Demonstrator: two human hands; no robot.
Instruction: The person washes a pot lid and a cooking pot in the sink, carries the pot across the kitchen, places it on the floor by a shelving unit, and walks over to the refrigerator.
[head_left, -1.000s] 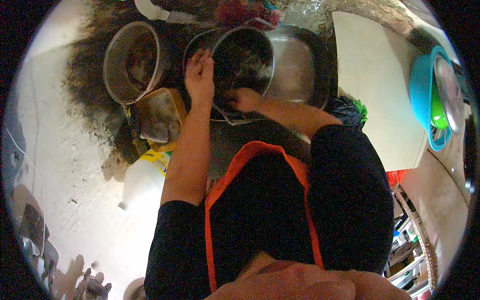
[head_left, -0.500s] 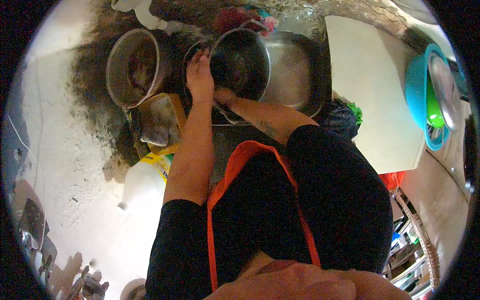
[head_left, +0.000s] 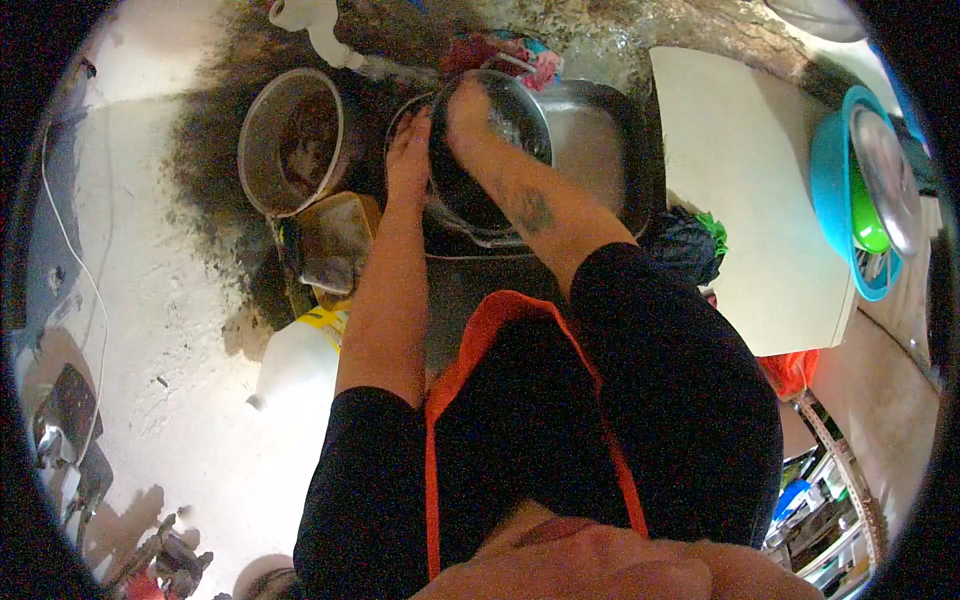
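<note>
A dark round pot [head_left: 462, 192] with a thin metal rim sits tilted in the metal sink [head_left: 592, 150], its opening toward me. Against the pot's left outer side, my left hand [head_left: 408, 152] holds it with the fingers pointing away from me. My right hand [head_left: 468, 112] is inside the pot, against the upper left of its inner wall. Its fingers are curled and mostly out of sight, so anything in them cannot be made out. Behind the pot lies a red and pink cloth [head_left: 535, 65].
Left of the sink stand a grey bucket [head_left: 262, 140], a yellowish square container [head_left: 335, 240] and a white jug [head_left: 298, 365]. To the right are a pale board [head_left: 745, 200], a black plastic bag [head_left: 682, 245] and a blue basin [head_left: 828, 185] holding a green bowl and metal lid.
My right hand has moved from the pot's near lower edge up and into its far left inside. My left hand stays at the pot's left side. The whole view has shifted slightly.
</note>
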